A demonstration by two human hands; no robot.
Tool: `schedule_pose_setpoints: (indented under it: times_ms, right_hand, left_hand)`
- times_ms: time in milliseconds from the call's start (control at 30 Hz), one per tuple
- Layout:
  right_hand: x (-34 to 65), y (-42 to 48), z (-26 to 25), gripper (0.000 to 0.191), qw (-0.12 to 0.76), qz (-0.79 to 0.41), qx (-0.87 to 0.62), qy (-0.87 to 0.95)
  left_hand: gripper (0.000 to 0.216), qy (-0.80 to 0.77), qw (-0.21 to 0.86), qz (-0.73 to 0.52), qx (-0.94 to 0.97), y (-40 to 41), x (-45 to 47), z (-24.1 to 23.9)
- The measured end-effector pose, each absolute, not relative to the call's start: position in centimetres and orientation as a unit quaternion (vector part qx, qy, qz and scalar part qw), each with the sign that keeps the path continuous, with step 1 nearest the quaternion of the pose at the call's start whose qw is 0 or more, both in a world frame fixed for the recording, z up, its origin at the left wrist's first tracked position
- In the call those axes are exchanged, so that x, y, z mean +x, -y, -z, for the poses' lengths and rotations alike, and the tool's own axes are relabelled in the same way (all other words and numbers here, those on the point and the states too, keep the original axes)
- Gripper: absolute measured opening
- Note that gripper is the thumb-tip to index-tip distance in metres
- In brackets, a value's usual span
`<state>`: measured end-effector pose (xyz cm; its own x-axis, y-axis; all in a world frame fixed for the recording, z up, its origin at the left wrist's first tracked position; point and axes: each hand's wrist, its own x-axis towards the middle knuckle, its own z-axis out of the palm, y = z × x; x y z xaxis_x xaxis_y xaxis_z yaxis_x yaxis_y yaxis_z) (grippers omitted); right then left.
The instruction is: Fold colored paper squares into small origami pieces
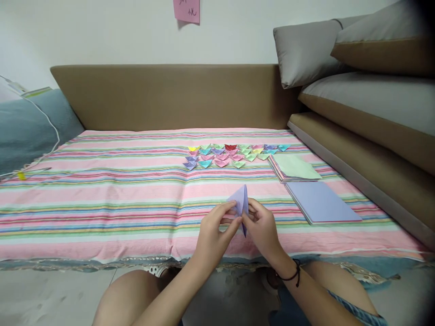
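Observation:
Between my two hands, above the front of the striped cloth, is a folded lavender origami paper [240, 195] with a pointed top. My left hand [215, 226] pinches its left side and lower middle with fingers and thumb. On the right edge, my right hand [263, 226] closes thumb and fingers on the same paper. Part of the paper is hidden behind the fingers. Farther back lie rows of small folded paper boats [221, 162] in several colours.
Right of my hands lies a stack of lavender paper sheets [322, 202], with a pale green stack [295, 166] behind it. Grey-brown cushions [367, 104] rise along the right side. A white cable [50, 121] runs at the far left, and a brown backboard [176, 97] stands behind.

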<state>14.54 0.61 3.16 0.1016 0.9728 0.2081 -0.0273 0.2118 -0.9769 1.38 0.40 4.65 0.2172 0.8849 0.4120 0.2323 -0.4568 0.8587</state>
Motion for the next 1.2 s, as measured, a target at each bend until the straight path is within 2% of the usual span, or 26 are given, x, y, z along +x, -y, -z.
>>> schedule_pose_setpoints:
  times_ms: [167,367,633,767,933,1067,1200]
  right_hand:
    - [15.4,-1.1,-3.8,0.021,0.590,-0.547,-0.421,0.419]
    - [15.9,-1.0,-4.5,0.024,0.564,-0.621,-0.381,0.388]
    - [16.2,-1.2,-3.6,0.013,0.549,-0.620,-0.384,0.408]
    - [16.3,-1.1,-3.6,0.016,0.542,-0.633,-0.379,0.403]
    - [15.9,-0.9,-4.3,0.015,0.533,-0.663,-0.401,0.341]
    - [16.0,-0.9,-4.5,0.013,0.512,-0.676,-0.400,0.348]
    - [16.2,-1.0,-4.3,0.016,0.526,-0.674,-0.383,0.351]
  left_hand:
    - [0.028,-0.379,0.238,-0.508,0.736,-1.8,0.1,-4.5]
    - [0.025,-0.335,0.260,-0.514,0.746,-2.7,-1.2,-5.0]
    - [0.021,-0.268,0.258,-0.509,0.776,-2.4,-0.8,-5.4]
    - [0.020,-0.265,0.249,-0.507,0.781,-2.4,-0.8,-5.6]
    - [0.015,-0.324,0.305,-0.517,0.731,-1.8,-0.7,-5.4]
    - [0.010,-0.384,0.395,-0.549,0.628,-1.3,0.0,-4.7]
    - [0.012,-0.418,0.467,-0.588,0.512,-1.2,0.7,-4.4]
